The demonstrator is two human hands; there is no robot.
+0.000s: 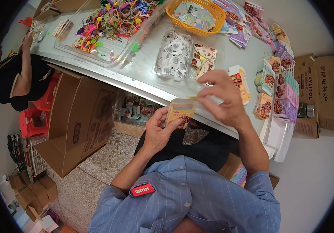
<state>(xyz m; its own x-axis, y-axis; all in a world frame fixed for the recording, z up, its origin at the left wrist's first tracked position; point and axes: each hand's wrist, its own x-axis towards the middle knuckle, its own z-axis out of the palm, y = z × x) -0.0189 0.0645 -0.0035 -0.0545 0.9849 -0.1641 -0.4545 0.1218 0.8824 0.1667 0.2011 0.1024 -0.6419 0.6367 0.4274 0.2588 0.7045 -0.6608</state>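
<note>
Boxes [285, 97] right of your open box [179, 110] look finished; left hand [156, 130] clamps it, right hand [223, 97] fingers pinch together above.

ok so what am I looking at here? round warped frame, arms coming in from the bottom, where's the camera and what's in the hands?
It is one view from a wide fisheye camera worn on a person's head, looking down, so the arms enter from the lower edge and straight edges bend near the rim. There is no machine, only two bare hands. The left hand holds a small open yellow carton just in front of the table edge. The right hand hovers above it, fingers pinched together; whether they hold anything is too small to tell. On the grey table lie a clear tray of colourful small toys, a clear tray of small packets, an orange basket and stacks of printed cartons. An open cardboard box stands on the floor. Another person sits at far left.
</note>
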